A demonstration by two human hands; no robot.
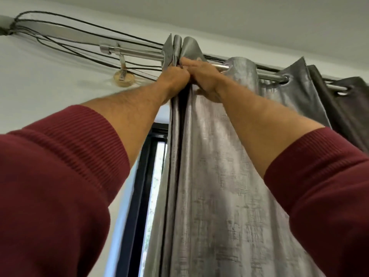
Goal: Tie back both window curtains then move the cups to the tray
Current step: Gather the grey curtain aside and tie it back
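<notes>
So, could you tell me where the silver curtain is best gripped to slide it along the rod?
Probably at the gathered folds just under the curtain rod, from the front and below, where both hands grip the silver curtain now. The eyelets ride the rod there, so a pull should shift them directly.

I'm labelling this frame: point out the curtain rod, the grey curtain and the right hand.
curtain rod (pixel 139 53): head view, bare metal left of the curtain.
grey curtain (pixel 219 176): head view, middle of the hanging panel.
right hand (pixel 203 76): head view, back of the hand.
</notes>
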